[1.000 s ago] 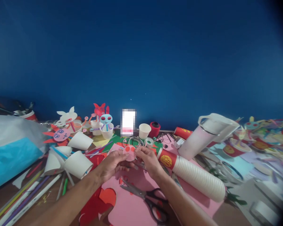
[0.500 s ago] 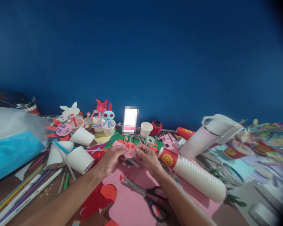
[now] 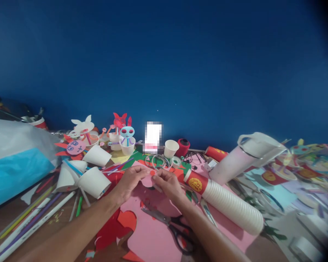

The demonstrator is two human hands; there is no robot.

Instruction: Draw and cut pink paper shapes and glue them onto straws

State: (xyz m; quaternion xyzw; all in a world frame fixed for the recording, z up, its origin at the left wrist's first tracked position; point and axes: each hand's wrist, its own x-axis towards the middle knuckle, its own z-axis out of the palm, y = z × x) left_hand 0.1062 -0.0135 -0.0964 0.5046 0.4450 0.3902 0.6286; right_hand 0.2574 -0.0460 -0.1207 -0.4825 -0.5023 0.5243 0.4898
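A small pink paper cutout [image 3: 147, 182] is between my two hands, above the pink sheet. My left hand [image 3: 131, 181] pinches its left edge. At the upper right, the fingertips of my right hand [image 3: 168, 185] press on the cutout beside an orange-red paper dot [image 3: 152, 173]. Fingers cover part of the cutout, so any second dot is hidden. Below the hands, black-handled scissors [image 3: 166, 221] lie with blades parted on the pink paper sheet [image 3: 150, 242]. Red paper scraps [image 3: 109, 228] lie to their left.
White paper cups [image 3: 94, 182] lie tipped at left, near pens and sticks [image 3: 35, 222]. Paper-animal cups [image 3: 127, 145] stand at the back. A long stack of cups [image 3: 232, 203] and a leaning white pitcher [image 3: 235, 160] are at right. A blue-white bag [image 3: 16, 163] sits far left.
My right fingertips have moved left over the pink cutout. Two red dots showed on it before; one shows now. The whole view has shifted slightly.
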